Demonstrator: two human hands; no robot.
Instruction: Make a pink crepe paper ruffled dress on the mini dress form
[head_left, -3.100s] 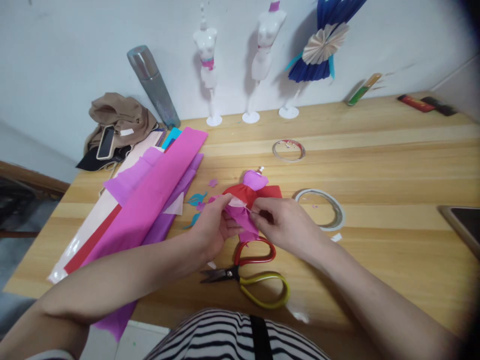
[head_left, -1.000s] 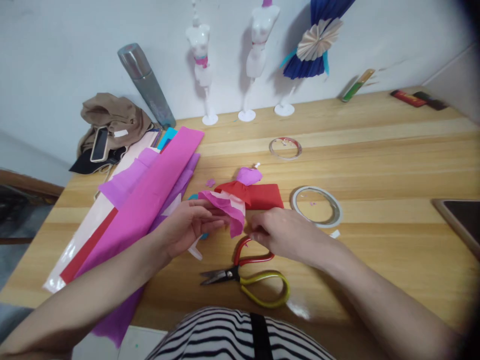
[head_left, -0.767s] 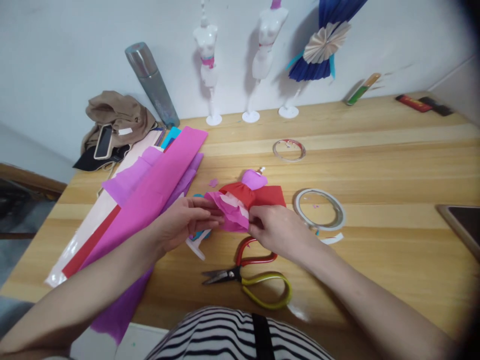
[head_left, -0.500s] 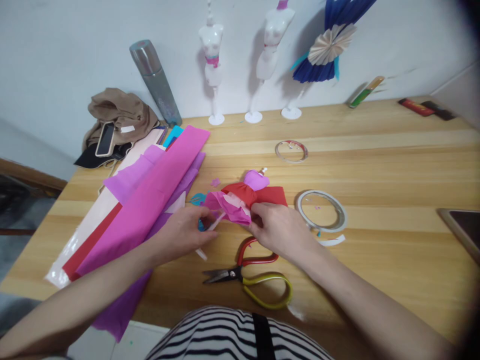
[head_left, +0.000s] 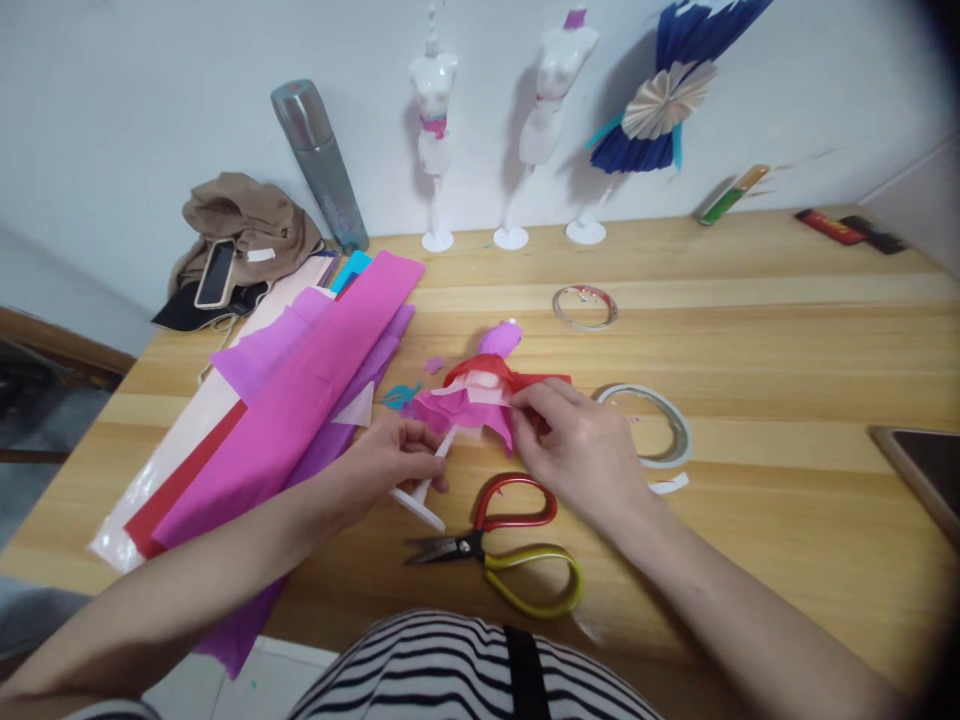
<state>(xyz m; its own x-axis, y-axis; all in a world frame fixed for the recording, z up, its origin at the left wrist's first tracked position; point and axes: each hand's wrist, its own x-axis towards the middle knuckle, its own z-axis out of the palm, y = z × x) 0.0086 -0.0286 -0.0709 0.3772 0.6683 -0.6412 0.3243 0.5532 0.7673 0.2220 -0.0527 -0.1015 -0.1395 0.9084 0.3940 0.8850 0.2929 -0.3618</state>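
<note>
A small mannequin lies tilted in front of me, dressed in crepe paper: a purple bodice (head_left: 501, 338), a red layer (head_left: 480, 367) and a pink ruffle (head_left: 461, 408) with pale paper inside. My left hand (head_left: 401, 458) is closed around the mannequin's white stand (head_left: 420, 508), whose base points toward me. Thumb and fingers of my right hand (head_left: 576, 437) pinch the skirt's right edge, where pale and pink paper meet. Just below lies a pair of scissors (head_left: 471, 545) with one red and one yellow handle, untouched.
Folded crepe paper (head_left: 300, 385) covers the left side. A tape roll (head_left: 679, 440) sits right of my right hand, a thinner tape ring (head_left: 585, 307) farther back. Two bare mannequins (head_left: 433, 150) and a blue-dressed one (head_left: 637, 150) stand along the wall, beside a flask (head_left: 322, 165).
The mannequin has turned, bringing its stand base into view and its skirt opening toward me. My right hand has shifted slightly right and spreads the ruffle's edge.
</note>
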